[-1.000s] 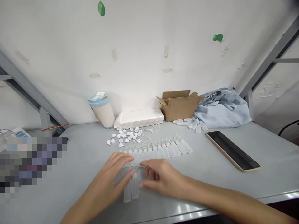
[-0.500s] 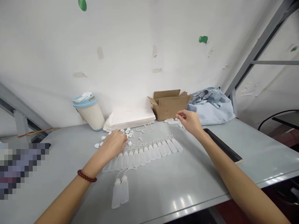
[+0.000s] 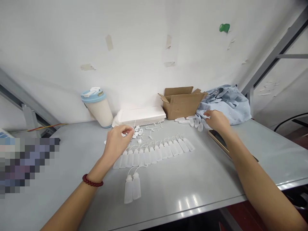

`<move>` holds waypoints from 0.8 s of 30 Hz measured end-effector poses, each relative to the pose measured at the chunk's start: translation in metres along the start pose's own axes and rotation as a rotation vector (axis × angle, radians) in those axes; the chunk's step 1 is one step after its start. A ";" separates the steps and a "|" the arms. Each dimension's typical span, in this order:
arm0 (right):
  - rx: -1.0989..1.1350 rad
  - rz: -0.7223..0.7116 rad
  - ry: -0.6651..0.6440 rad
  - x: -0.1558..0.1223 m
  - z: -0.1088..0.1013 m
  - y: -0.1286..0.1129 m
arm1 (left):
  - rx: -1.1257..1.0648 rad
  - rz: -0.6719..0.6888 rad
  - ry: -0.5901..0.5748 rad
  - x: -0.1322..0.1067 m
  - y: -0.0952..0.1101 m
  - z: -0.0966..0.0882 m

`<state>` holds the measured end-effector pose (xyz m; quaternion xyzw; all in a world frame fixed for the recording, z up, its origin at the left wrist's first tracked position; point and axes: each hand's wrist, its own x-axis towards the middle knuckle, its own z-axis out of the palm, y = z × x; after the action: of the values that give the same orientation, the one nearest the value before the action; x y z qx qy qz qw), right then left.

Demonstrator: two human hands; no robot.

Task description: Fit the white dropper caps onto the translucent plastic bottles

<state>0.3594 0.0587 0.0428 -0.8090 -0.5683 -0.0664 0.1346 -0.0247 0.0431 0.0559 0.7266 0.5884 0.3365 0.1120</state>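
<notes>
My left hand (image 3: 119,138) is closed in a pinch above the loose white caps (image 3: 137,131); a thin white strap rises from its fingertips, apparently part of a cap. At the back right, my right hand (image 3: 218,121) is bent down over a small pile of translucent bottles (image 3: 196,123). One bottle lies right under its fingers, and whether they grip it is hidden. Between the hands runs a slanting row of small bottles (image 3: 154,155) with strapped white tops. Two more capped bottles (image 3: 132,189) lie in front of that row.
Behind are a blue-lidded cup (image 3: 99,110), a stack of white sheets or envelopes (image 3: 141,115), an open cardboard box (image 3: 184,104) and light blue cloth (image 3: 227,107). A dark flat phone-like object (image 3: 220,140) lies partly under my right forearm on the grey table (image 3: 180,186).
My left hand has lifted from the caps with a thin strap showing at its fingertips. My right hand has moved right over the bottle pile. The view has shifted slightly.
</notes>
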 end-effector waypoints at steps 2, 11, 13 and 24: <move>-0.005 0.029 -0.030 0.000 0.000 0.002 | -0.024 -0.004 -0.012 -0.001 0.001 0.000; -0.041 0.098 -0.094 0.000 0.007 0.002 | -0.061 -0.028 -0.025 -0.006 0.008 -0.002; -0.052 0.109 -0.103 -0.001 0.009 0.002 | -0.073 -0.036 -0.033 -0.007 0.010 -0.002; 0.203 0.073 0.127 -0.016 -0.005 -0.026 | -0.174 -0.081 -0.039 -0.017 0.020 -0.004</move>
<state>0.3298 0.0507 0.0470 -0.8055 -0.5326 -0.0546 0.2540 -0.0128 0.0212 0.0638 0.6962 0.5835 0.3673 0.1997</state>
